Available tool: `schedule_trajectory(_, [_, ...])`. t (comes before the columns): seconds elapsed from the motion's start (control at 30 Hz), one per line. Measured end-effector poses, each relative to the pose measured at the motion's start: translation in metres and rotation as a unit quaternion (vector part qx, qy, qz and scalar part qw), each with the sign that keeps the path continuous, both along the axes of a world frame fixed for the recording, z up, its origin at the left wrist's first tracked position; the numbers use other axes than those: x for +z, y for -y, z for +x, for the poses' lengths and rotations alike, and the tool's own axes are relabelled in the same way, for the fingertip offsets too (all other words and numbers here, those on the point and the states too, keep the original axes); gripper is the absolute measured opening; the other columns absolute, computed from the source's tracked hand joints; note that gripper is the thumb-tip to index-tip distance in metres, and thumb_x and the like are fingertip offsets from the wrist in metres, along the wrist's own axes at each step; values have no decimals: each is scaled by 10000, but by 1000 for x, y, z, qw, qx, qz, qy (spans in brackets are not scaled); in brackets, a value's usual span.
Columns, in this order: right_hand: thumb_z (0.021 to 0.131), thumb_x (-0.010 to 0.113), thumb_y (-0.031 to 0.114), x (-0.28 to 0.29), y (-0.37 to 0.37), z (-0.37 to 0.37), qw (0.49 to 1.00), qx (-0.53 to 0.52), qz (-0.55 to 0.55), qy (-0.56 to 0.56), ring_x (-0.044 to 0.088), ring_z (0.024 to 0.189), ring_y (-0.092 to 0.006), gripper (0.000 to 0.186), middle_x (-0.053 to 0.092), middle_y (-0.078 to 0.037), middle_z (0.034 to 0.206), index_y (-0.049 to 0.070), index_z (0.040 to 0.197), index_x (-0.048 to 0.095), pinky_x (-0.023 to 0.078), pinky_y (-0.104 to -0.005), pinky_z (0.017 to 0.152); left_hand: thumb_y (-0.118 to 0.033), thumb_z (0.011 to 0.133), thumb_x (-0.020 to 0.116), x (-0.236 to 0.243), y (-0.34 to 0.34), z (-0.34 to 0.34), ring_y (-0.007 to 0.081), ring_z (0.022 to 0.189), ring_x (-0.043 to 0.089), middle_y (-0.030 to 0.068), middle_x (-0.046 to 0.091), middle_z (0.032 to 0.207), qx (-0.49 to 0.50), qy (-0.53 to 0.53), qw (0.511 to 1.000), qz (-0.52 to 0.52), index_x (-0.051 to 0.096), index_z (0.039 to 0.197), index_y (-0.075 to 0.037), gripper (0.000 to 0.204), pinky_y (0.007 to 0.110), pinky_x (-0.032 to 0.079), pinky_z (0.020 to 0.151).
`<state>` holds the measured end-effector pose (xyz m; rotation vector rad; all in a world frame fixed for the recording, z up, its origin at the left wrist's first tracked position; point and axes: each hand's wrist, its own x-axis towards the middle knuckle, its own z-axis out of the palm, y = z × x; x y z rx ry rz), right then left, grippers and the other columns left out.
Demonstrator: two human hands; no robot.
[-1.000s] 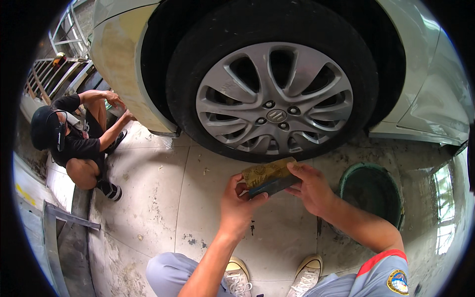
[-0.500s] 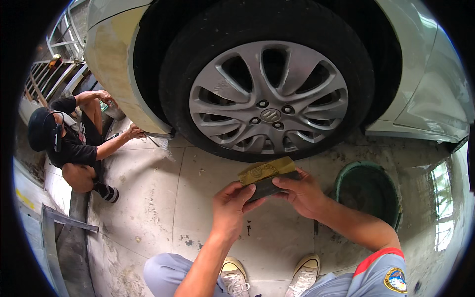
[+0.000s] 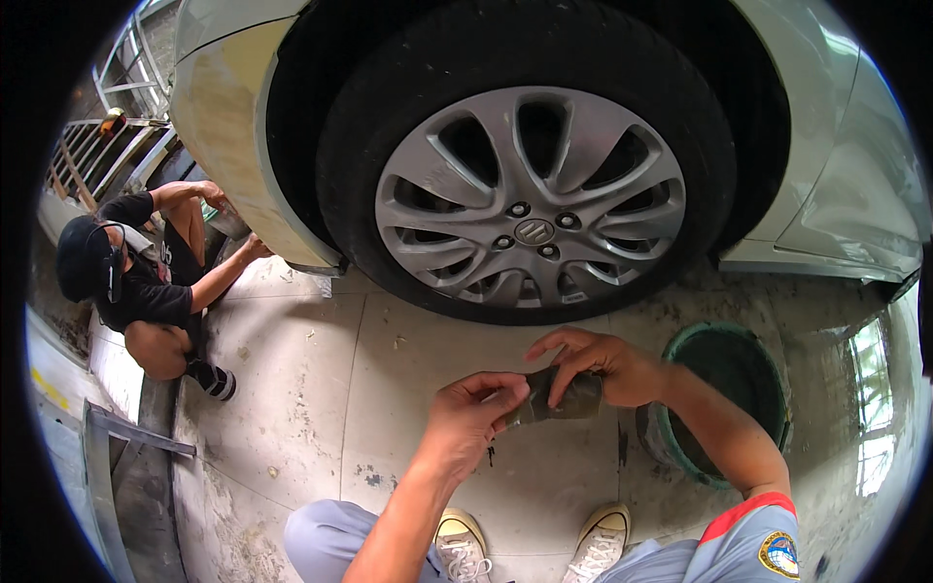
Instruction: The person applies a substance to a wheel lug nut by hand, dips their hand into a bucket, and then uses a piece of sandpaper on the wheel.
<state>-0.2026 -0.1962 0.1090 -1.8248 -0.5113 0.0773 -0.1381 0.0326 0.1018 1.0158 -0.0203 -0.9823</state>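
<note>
Between my hands, in front of the wheel, is a small folded piece of sandpaper (image 3: 575,400), its visible face dull grey-olive. My left hand (image 3: 461,420) pinches its left end between thumb and fingers. On the other end is my right hand (image 3: 622,371), with one finger bent down on the paper and another raised off it; the rest of its grip is partly hidden. The car wheel (image 3: 533,189), a silver multi-spoke rim in a black tyre, stands just beyond my hands.
A green tub (image 3: 724,389) sits on the floor beside my right forearm. A co-worker in black (image 3: 146,282) squats at left, hands near the bumper (image 3: 228,126), which has beige patches. A metal frame (image 3: 136,437) stands at the left edge.
The sandpaper has been turned and folded: its yellowish printed back no longer shows. My right hand has shifted right and its fingers now come over the top. The co-worker's lower hand has moved toward the bumper.
</note>
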Motion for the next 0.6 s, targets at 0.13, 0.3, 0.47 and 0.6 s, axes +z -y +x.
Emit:
schedule_trajectory(0.13, [771,684,125,45,27,-6,986,97,-135,-12,410,1285,-281,445,461,-132,1334,81,1198,561,340,-379,1053,46,822,635,4,4,-2,145,902,627,141,645,1014,-14,184,977,104,577,1133,26,317,238,510,746])
schedule_trajectory(0.3, [865,644,339,32,1,-4,982,-84,-161,56,481,1217,-298,532,500,-167,1273,25,1260,476,397,-396,992,104,833,586,3,9,-6,166,979,611,166,619,1086,-13,272,958,92,407,1279,21,488,266,501,842])
schedule_trajectory(0.47, [861,640,350,3,-35,-8,950,-111,-269,-114,596,898,-402,415,627,-191,957,14,1071,516,448,-475,774,109,838,566,-4,9,-5,171,995,605,163,610,1088,-30,311,945,93,370,1280,16,493,265,495,842])
schedule_trajectory(0.6, [863,637,349,15,-36,-9,948,-97,-275,-128,606,876,-381,394,631,-173,860,21,1040,509,451,-461,761,45,832,630,-13,6,-8,148,935,604,114,611,999,-21,363,917,162,403,1235,14,463,252,490,805])
